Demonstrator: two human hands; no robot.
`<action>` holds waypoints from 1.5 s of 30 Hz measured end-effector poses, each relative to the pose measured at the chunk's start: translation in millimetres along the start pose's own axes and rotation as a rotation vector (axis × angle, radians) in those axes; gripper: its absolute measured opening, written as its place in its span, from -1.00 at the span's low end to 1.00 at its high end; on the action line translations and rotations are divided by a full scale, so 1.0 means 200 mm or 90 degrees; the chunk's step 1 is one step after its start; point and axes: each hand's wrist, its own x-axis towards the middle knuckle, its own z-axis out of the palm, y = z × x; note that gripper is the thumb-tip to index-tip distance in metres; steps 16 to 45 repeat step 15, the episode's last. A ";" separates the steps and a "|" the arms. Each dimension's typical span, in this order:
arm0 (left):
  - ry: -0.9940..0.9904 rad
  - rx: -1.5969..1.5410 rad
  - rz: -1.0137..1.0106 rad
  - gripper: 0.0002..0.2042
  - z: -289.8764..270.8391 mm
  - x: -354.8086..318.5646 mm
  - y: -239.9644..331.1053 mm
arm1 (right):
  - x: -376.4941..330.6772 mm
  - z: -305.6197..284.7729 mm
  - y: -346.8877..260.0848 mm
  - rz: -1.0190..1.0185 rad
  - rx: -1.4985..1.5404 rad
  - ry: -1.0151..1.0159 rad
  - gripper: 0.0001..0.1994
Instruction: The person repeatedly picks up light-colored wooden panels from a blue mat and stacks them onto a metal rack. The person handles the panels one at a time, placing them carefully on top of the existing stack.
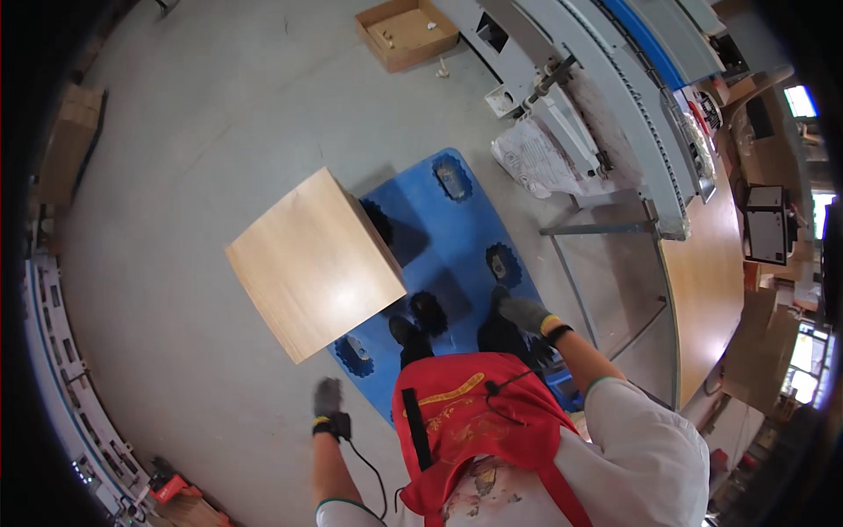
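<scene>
Both gloved hands, left hand point(327, 397) and right hand point(524, 314), hang loosely open and empty near a plain cardboard box point(314, 263) on a blue pallet point(457, 237); it looks bulky, stiff and smooth-sided, best gripped at opposite bottom edges.

A closed tan box point(314, 263) sits on the blue pallet's point(457, 237) left end. An open brown carton point(407, 32) lies on the floor at the top. A crumpled white printed bag point(537, 158) rests beside the conveyor. Flat cardboard point(68, 140) stands at left. A lit screen point(800, 100) glows at far right.
</scene>
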 end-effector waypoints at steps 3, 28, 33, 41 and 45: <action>-0.062 -0.095 0.024 -0.78 0.15 -0.29 0.62 | -0.49 -0.02 0.11 0.211 0.342 0.103 -0.59; 0.091 -0.056 0.149 -0.53 0.06 -0.55 2.32 | -1.20 -0.15 0.95 0.091 0.962 0.169 -0.57; 0.091 -0.056 0.149 -0.53 0.06 -0.55 2.32 | -1.20 -0.15 0.95 0.091 0.962 0.169 -0.57; 0.091 -0.056 0.149 -0.53 0.06 -0.55 2.32 | -1.20 -0.15 0.95 0.091 0.962 0.169 -0.57; 0.091 -0.056 0.149 -0.53 0.06 -0.55 2.32 | -1.20 -0.15 0.95 0.091 0.962 0.169 -0.57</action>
